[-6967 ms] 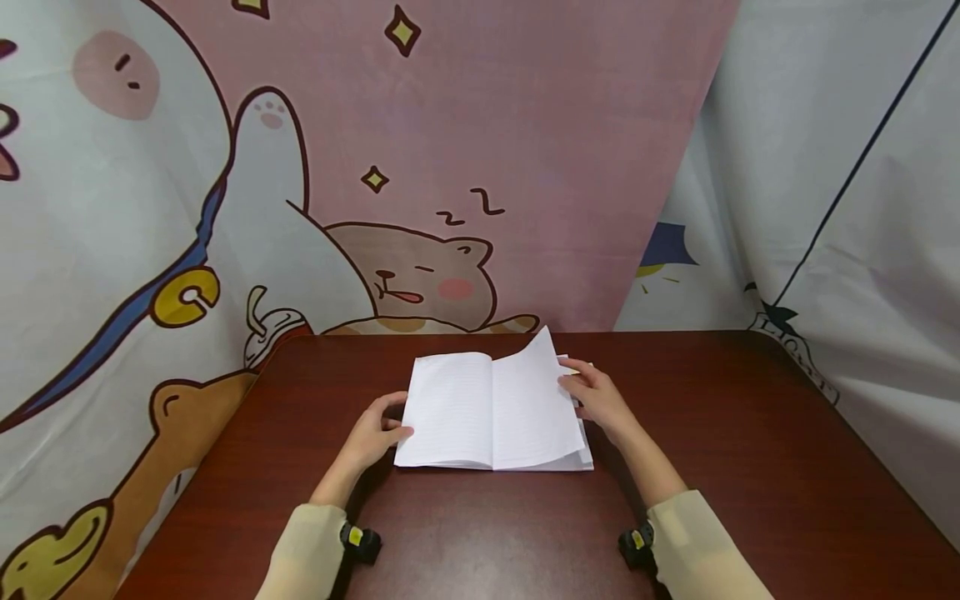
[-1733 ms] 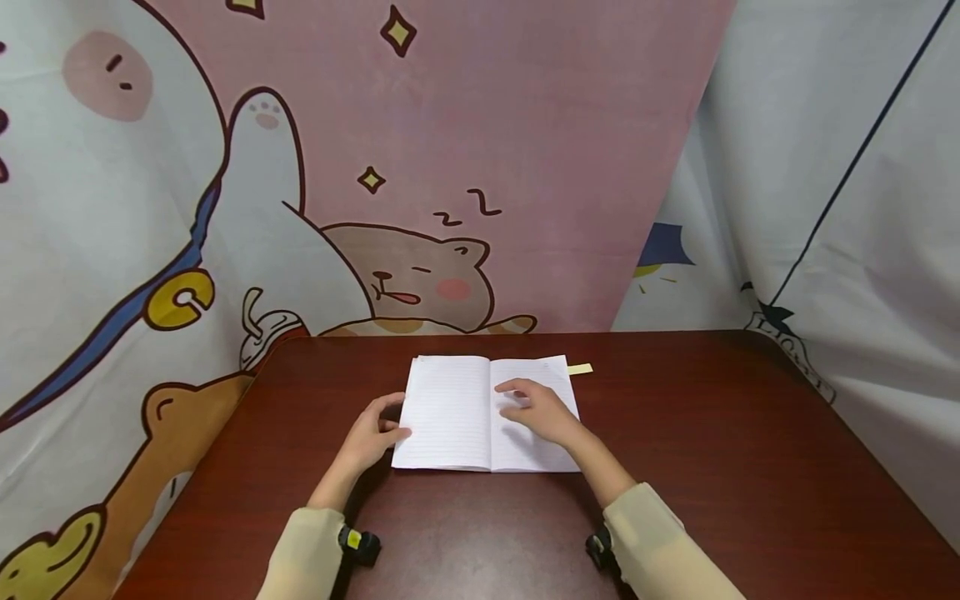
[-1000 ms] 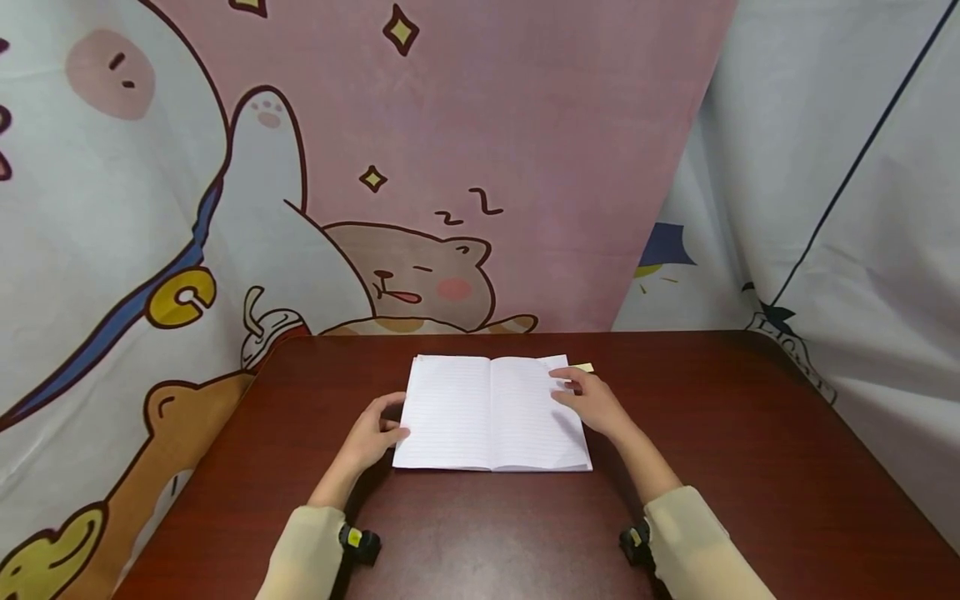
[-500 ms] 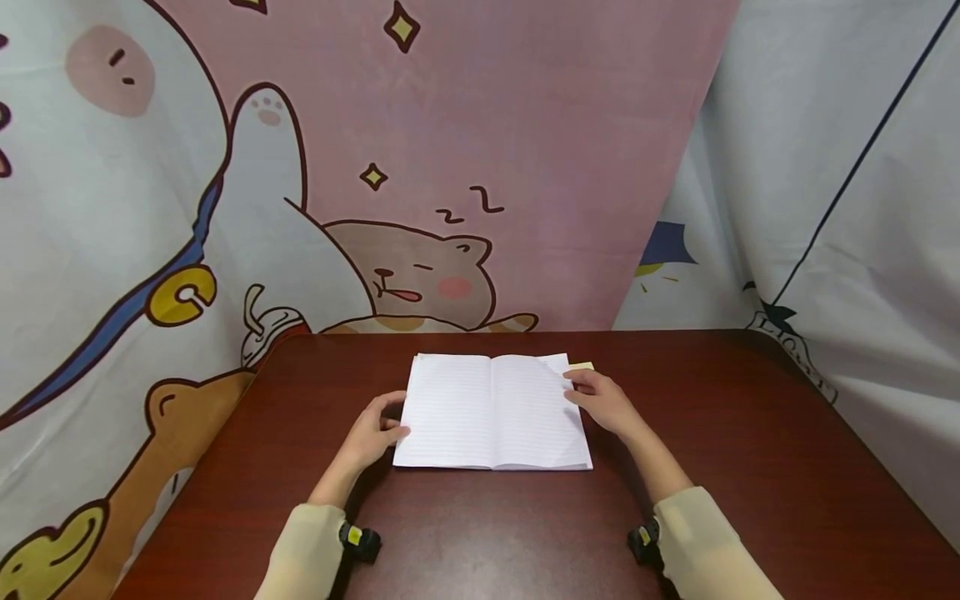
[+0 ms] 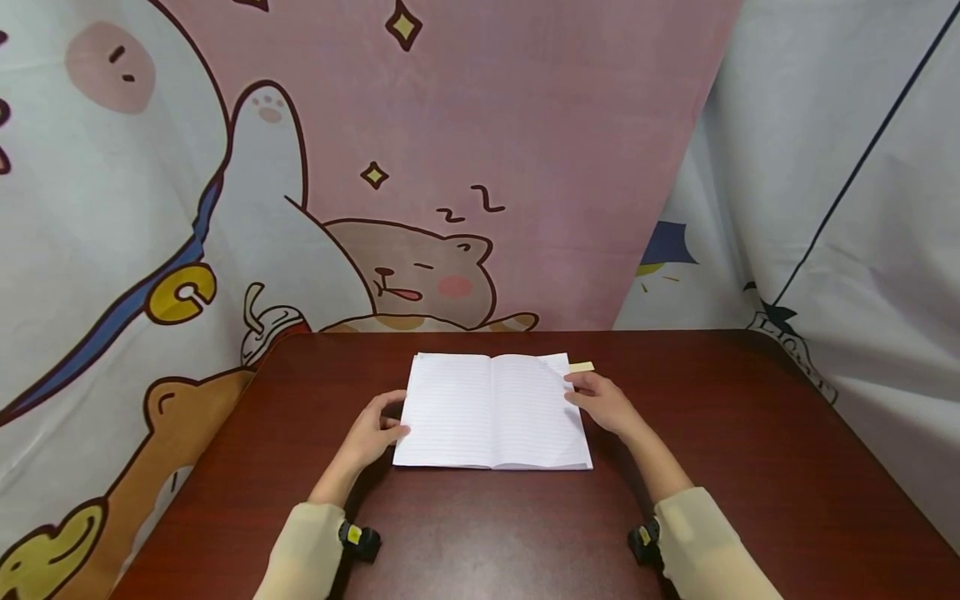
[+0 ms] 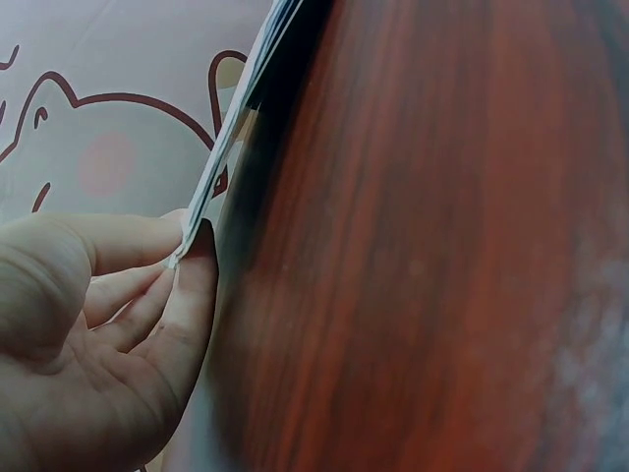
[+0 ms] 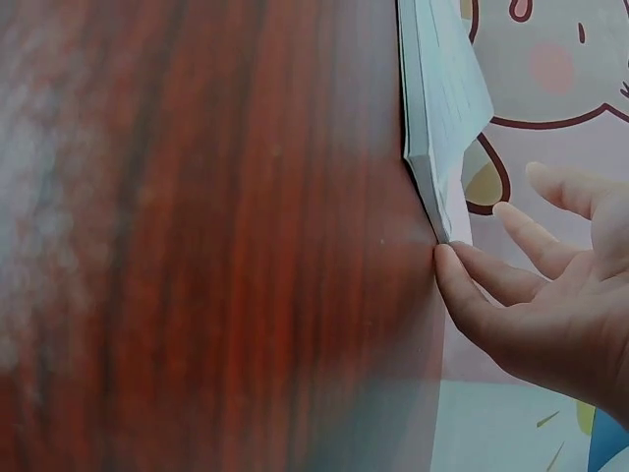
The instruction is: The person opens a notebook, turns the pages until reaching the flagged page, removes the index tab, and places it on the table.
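Observation:
An open notebook (image 5: pixel 448 412) with lined white pages lies on the brown table in the head view. At its left edge, the left hand (image 5: pixel 371 431) pinches the pages, thumb on top and fingers beneath; the left wrist view shows this hand (image 6: pixel 118 324) around the thin paper stack. The right hand (image 5: pixel 606 404) is at the right edge. In the right wrist view, fingertips of this hand (image 7: pixel 560 285) touch the notebook's corner (image 7: pixel 437 177), while other digits stand apart from the paper. A pale yellow tab (image 5: pixel 581 367) sticks out beyond the notebook's upper right edge.
The brown wooden table (image 5: pixel 495 533) extends around the notebook. Behind it hangs a cartoon-printed cloth (image 5: pixel 562 167), with a white cloth (image 5: pixel 847 208) at the right. Both wrists wear small black cameras (image 5: pixel 360 542).
A right-hand page that stood raised earlier now lies down. The right hand passed over the right page, then moved right to its outer edge. The left hand has stayed in place.

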`<control>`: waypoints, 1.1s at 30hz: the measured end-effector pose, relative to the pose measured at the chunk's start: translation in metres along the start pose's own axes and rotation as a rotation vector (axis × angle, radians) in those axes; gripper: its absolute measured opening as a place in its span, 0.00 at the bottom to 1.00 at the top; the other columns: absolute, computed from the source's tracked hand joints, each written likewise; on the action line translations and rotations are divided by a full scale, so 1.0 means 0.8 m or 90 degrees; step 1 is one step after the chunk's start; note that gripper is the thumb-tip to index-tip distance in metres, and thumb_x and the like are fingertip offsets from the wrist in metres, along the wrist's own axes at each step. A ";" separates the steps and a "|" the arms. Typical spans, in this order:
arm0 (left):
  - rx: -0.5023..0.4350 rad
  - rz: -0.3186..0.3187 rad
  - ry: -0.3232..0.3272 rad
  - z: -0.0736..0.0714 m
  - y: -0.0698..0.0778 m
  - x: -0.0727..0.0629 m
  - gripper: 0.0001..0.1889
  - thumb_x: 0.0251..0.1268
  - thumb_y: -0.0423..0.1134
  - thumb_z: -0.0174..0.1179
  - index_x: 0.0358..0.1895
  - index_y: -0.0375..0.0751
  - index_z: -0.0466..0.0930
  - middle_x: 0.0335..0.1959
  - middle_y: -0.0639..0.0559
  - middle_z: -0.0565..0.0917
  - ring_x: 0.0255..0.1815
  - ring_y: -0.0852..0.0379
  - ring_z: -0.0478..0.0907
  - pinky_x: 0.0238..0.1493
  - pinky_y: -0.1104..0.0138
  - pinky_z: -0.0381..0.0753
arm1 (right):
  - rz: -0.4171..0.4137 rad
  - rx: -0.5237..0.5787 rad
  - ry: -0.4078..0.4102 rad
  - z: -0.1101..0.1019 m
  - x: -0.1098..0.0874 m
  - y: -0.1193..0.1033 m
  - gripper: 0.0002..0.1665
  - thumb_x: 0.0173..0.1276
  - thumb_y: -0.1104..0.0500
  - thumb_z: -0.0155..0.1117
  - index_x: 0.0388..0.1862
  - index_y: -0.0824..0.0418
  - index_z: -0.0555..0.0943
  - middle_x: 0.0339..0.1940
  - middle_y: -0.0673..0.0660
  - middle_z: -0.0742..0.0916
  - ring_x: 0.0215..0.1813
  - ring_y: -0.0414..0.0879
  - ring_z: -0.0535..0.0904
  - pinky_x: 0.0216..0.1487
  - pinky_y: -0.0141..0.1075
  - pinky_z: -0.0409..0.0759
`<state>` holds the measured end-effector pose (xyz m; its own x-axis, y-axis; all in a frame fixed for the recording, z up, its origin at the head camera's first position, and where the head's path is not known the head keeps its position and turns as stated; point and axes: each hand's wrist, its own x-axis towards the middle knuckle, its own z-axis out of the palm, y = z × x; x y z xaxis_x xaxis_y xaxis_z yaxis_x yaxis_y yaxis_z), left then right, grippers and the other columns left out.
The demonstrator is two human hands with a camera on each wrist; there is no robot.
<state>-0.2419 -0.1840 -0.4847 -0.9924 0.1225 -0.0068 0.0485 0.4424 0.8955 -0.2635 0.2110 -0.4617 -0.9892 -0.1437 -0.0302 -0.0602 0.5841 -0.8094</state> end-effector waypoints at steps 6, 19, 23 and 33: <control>0.006 -0.003 0.001 -0.001 0.000 -0.001 0.30 0.63 0.24 0.62 0.69 0.35 0.68 0.69 0.35 0.68 0.44 0.51 0.79 0.39 0.69 0.80 | -0.001 0.013 0.033 0.001 0.001 0.000 0.23 0.71 0.64 0.60 0.62 0.72 0.75 0.62 0.72 0.80 0.64 0.66 0.77 0.64 0.56 0.75; 0.004 0.000 0.001 0.001 0.002 -0.002 0.29 0.63 0.23 0.62 0.69 0.34 0.69 0.69 0.35 0.68 0.42 0.52 0.79 0.38 0.68 0.81 | 0.079 0.025 0.079 0.003 0.006 -0.001 0.23 0.63 0.63 0.69 0.54 0.73 0.76 0.39 0.66 0.85 0.31 0.44 0.82 0.31 0.32 0.78; 0.008 0.004 -0.002 0.000 0.001 -0.002 0.29 0.63 0.24 0.62 0.69 0.34 0.68 0.69 0.34 0.68 0.42 0.52 0.79 0.38 0.68 0.81 | 0.098 0.028 0.090 0.004 0.006 -0.001 0.17 0.64 0.62 0.69 0.46 0.72 0.79 0.38 0.65 0.87 0.31 0.44 0.83 0.34 0.36 0.84; 0.007 0.001 -0.005 -0.001 0.001 -0.002 0.30 0.64 0.25 0.62 0.69 0.35 0.68 0.70 0.35 0.67 0.42 0.52 0.78 0.38 0.68 0.80 | 0.106 0.070 0.114 0.004 0.006 -0.004 0.12 0.66 0.61 0.67 0.41 0.71 0.83 0.30 0.57 0.85 0.29 0.41 0.81 0.34 0.34 0.86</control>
<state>-0.2404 -0.1845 -0.4836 -0.9915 0.1301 -0.0081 0.0519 0.4513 0.8908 -0.2672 0.2055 -0.4611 -0.9927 0.0971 -0.0715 0.1105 0.4962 -0.8611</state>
